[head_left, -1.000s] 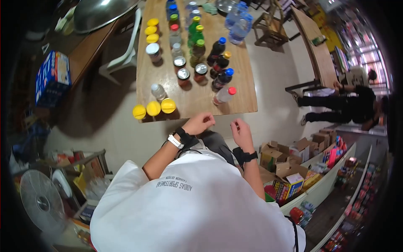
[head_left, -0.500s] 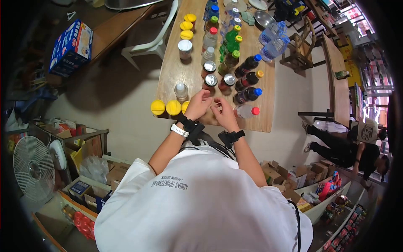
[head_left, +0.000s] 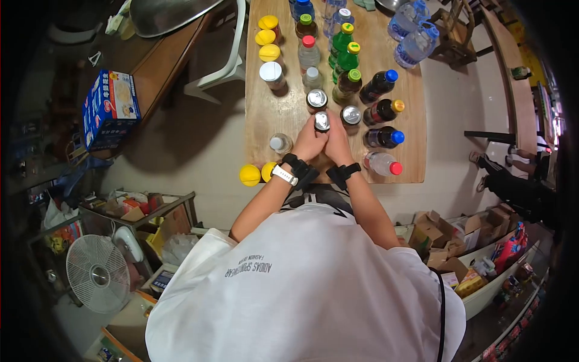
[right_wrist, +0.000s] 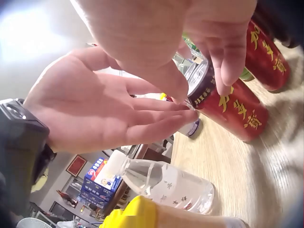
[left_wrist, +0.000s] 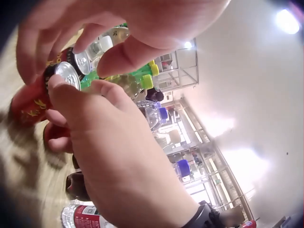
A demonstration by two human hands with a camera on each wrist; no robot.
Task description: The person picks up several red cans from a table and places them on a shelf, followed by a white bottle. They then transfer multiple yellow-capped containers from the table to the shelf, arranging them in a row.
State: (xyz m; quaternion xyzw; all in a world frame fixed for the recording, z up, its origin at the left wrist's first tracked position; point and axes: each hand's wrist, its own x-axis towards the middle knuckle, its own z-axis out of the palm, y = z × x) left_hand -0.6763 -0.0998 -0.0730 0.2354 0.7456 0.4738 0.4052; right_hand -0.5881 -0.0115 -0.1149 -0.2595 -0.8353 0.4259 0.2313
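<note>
Standing upright on the wooden table (head_left: 283,111), toward the edge nearest the person, a red Jiaduobao can (right_wrist: 246,119) carries large golden-yellow Chinese characters down its side, a dark band with small yellow lettering round its shoulder, and a silver lid (head_left: 322,122) with a pull tab. The right hand (head_left: 339,143) pinches it near the top, thumb at the rim and fingers against the side. The left hand (head_left: 310,143) has its fingers stretched out almost straight, their tips at the dark band; whether they press on it I cannot tell. A second can (head_left: 316,98) stands just beyond it and a third can (head_left: 350,114) to its right, both silver-topped. A clear bottle (head_left: 281,143) with a white cap stands to the left, apart from the can.
</note>
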